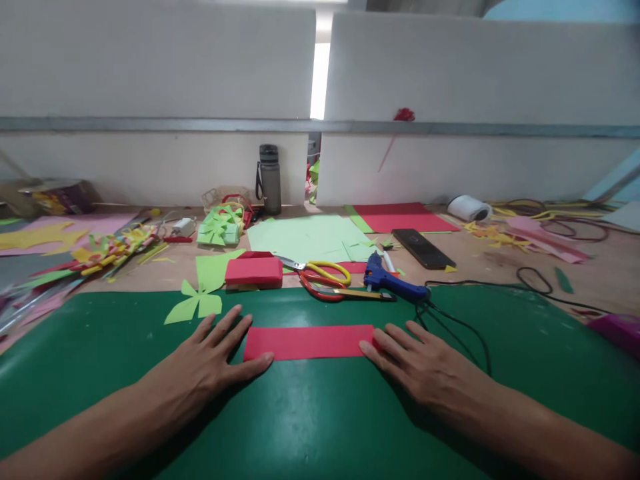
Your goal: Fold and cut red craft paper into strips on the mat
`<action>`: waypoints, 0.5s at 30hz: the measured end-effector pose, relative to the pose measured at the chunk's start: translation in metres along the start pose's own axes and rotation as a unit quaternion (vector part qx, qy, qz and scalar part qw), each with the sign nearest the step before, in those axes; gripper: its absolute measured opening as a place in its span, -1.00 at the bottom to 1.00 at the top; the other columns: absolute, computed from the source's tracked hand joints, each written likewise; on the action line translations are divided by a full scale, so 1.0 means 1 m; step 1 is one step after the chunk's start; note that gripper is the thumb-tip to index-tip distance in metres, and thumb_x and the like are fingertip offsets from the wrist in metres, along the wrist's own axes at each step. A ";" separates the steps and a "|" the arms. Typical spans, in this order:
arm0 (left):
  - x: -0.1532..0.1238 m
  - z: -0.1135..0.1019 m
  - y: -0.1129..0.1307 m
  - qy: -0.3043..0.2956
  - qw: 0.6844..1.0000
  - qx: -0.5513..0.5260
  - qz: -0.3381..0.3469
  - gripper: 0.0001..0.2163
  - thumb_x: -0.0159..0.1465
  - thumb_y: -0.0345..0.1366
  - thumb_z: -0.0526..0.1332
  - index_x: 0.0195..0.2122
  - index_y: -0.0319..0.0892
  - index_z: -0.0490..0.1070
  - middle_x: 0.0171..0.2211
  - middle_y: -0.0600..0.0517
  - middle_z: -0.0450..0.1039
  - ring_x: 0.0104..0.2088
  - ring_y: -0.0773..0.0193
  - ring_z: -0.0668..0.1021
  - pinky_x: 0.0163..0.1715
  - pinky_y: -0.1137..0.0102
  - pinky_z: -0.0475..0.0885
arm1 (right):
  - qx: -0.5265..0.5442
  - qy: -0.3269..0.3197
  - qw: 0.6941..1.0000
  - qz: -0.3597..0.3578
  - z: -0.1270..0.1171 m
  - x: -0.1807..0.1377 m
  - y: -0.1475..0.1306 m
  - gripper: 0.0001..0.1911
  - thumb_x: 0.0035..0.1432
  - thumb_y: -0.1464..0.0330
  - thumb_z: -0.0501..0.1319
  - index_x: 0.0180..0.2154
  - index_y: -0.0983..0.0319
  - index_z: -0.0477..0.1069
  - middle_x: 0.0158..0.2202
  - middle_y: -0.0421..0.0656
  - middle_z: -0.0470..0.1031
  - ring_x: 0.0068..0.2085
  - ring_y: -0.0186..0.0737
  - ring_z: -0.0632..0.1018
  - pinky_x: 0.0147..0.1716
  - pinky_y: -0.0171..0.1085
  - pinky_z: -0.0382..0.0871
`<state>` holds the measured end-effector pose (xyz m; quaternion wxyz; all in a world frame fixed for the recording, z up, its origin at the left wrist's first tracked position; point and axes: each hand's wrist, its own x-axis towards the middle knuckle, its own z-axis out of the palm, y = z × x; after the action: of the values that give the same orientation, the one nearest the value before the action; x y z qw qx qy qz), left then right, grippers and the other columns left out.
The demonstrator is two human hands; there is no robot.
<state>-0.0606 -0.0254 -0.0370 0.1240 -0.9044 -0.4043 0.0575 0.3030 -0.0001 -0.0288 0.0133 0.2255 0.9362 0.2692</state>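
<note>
A red paper strip lies flat on the green mat in front of me. My left hand rests at its left end, fingers spread on the mat and thumb on the strip's lower left corner. At the other end, my right hand lies with fingers outstretched, its thumb and fingertips touching the strip's right edge. Just beyond the strip are a folded red paper box, scissors with red and yellow handles, and a blue glue gun. A light green paper leaf shape lies beyond my left hand.
Behind these lie pale green sheets, a red sheet and a black phone. A dark bottle stands against the white panel. The glue gun's black cord loops beyond my right hand. Paper flowers lie at left.
</note>
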 end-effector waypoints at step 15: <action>0.002 -0.004 0.022 0.176 0.982 -0.010 -0.072 -0.66 0.26 -0.52 -0.06 -0.01 -0.19 0.33 0.01 -0.12 0.40 0.04 0.04 0.38 0.03 0.03 0.25 | -0.121 0.069 0.985 0.099 -0.015 0.019 -0.016 -0.75 -0.05 0.63 0.08 -0.32 0.39 0.45 -0.47 0.00 0.49 -0.41 -0.05 0.44 -0.27 -0.02 0.21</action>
<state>-0.0424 -0.0383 -0.0387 0.1875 -0.8702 -0.4407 -0.1159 0.2771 -0.0118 -0.0225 -0.0508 0.2942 0.8685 0.3956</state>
